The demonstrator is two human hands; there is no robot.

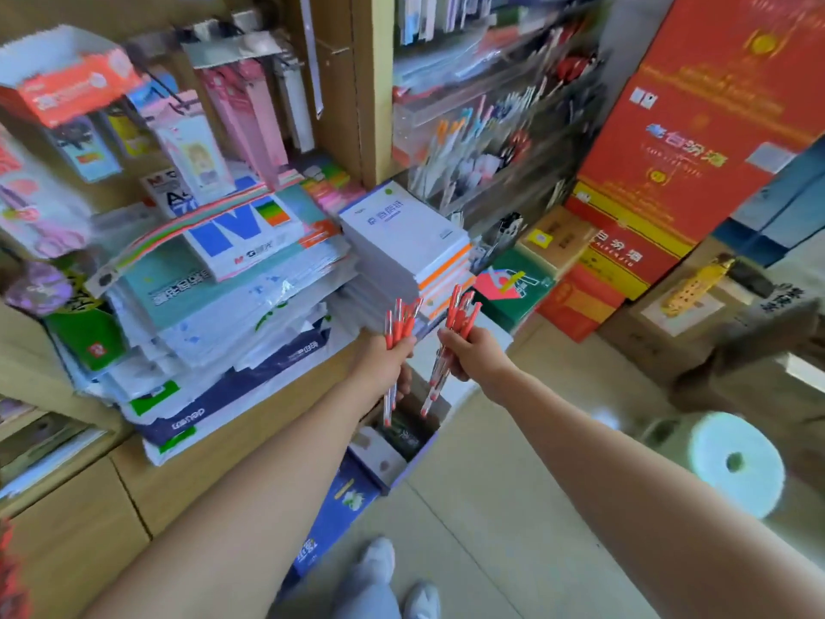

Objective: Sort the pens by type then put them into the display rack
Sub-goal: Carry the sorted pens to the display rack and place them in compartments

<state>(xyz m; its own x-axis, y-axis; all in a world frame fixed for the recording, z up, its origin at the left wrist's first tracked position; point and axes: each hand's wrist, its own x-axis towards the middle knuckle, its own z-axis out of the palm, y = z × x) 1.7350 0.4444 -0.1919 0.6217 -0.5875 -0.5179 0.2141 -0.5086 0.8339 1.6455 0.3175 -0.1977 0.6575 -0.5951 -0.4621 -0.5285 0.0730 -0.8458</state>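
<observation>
While I stand by the desk's [250,440] near right corner, my left hand [386,360] grips one bundle of red pens [398,326] and my right hand [474,356] grips a second bundle [460,312], caps pointing far. Just below them sits an open box [404,433]. The display rack [491,140] stands far right, well apart.

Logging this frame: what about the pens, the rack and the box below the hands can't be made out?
All in the head view:
1. How many red pens the left hand and right hand grip: barrels overlap, fingers cover them.
2. Print on the pens: too small, blurred.
3. Compartments of the display rack: motion blur.
4. Contents of the box: hands and pens partly hide them.
</observation>
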